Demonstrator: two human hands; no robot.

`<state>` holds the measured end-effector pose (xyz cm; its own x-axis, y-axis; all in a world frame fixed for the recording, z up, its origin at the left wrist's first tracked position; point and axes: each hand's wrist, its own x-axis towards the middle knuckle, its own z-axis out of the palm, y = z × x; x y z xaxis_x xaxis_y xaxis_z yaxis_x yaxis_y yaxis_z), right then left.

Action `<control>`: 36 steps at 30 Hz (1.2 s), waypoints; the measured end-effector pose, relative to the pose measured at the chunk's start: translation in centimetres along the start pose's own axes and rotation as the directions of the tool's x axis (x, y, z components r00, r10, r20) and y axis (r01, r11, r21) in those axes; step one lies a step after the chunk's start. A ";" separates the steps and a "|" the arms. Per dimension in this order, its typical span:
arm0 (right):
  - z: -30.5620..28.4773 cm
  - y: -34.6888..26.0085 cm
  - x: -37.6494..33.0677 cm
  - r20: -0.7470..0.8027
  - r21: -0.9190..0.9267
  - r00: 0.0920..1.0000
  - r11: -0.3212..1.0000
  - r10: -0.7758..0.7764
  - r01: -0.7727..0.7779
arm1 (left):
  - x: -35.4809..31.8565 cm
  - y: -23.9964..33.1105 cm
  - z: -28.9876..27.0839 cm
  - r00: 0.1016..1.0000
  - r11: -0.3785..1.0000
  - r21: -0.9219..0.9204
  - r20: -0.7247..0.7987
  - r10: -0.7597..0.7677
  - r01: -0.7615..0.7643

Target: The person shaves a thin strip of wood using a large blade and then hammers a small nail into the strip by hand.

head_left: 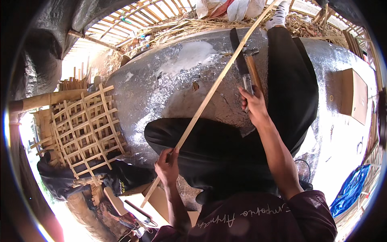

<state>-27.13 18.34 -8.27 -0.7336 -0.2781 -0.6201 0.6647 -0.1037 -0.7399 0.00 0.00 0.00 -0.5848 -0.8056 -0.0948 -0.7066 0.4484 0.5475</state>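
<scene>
A long, pale bamboo strip point(209, 93) slants across the view from lower left to upper right. My left hand point(167, 166) is closed around its lower part, over my bent knee. My right hand point(254, 105) grips the silver handle of a machete point(241, 60), whose dark blade points away from me. The blade's far part lies close beside the strip; whether they touch I cannot tell. Just right of the machete lies a hammer point(254, 71) with a wooden handle, its near end partly hidden by my right hand.
Woven bamboo lattice panels point(86, 133) are stacked at the left. A shiny silver sheet point(141, 88) covers the floor. At the right sit a cardboard box point(354, 96) and a blue plastic sheet point(350, 191). Straw and bamboo scraps point(161, 34) line the far edge. My outstretched leg point(288, 80) lies right of the tools.
</scene>
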 end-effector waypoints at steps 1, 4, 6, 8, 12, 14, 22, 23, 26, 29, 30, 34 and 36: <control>-0.4 -0.4 -1.1 -0.009 -0.035 1.000 0.999 0.017 -0.018 | -0.6 -0.3 -0.6 1.000 0.999 -0.024 0.003 -0.023 0.023; -0.5 -1.3 -3.4 -0.049 -0.007 0.998 0.999 0.050 -0.051 | -0.8 -1.6 -2.3 0.998 0.998 -0.031 0.008 -0.055 0.055; -1.0 -0.8 -4.6 -0.072 -0.012 0.996 0.999 0.050 -0.051 | -1.6 -4.6 -3.1 0.997 0.995 -0.067 -0.008 -0.077 0.076; -2.2 -0.2 -6.0 -0.079 -0.061 0.996 0.998 0.029 -0.034 | -1.9 -3.7 -4.5 0.998 0.989 -0.131 0.000 -0.067 0.066; -2.5 1.0 -7.6 -0.112 -0.083 0.993 0.996 0.030 -0.039 | -2.3 -5.8 -7.2 0.998 0.982 -0.180 -0.035 -0.058 0.051; -2.5 1.4 -7.4 -0.053 -0.010 0.999 1.000 -0.010 0.009 | -1.8 -6.6 -7.9 0.995 0.958 -0.271 0.008 -0.097 0.096; -2.2 1.2 -10.3 -0.175 0.194 0.948 0.934 -0.267 0.299 | 1.2 4.7 -0.7 0.981 0.969 -0.242 0.176 0.084 -0.039; -2.2 0.5 -11.1 -0.223 0.191 0.936 0.930 -0.271 0.315 | 1.3 5.6 -0.1 0.981 0.973 -0.227 0.184 0.068 -0.025; -4.2 -0.9 -14.3 -0.234 0.130 0.926 0.935 -0.295 0.330 | 1.8 7.3 1.8 0.976 0.972 -0.218 0.182 0.124 -0.083; -7.5 -2.0 -17.5 -0.270 -0.025 0.894 0.930 -0.358 0.366 | 0.7 8.5 2.9 0.941 0.967 -0.247 0.310 0.137 -0.059; -8.5 -2.5 -18.3 -0.265 -0.069 0.883 0.921 -0.387 0.383 | -0.5 8.6 2.9 0.935 0.957 -0.280 0.312 0.167 -0.077; -11.1 -4.3 -21.0 -0.279 -0.213 0.856 0.898 -0.434 0.386 | -5.2 7.5 1.3 0.928 0.959 -0.263 0.322 0.188 -0.103; -11.8 -3.6 -21.8 -0.284 -0.234 0.820 0.866 -0.496 0.443 | -6.9 6.5 0.4 0.898 0.944 -0.280 0.348 0.268 -0.173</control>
<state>-15.19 36.02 4.88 -0.9719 0.0945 -0.2155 0.2174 0.0105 -0.9760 -0.76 8.64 3.87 -0.8533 -0.4687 -0.2282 -0.4546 0.4547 0.7659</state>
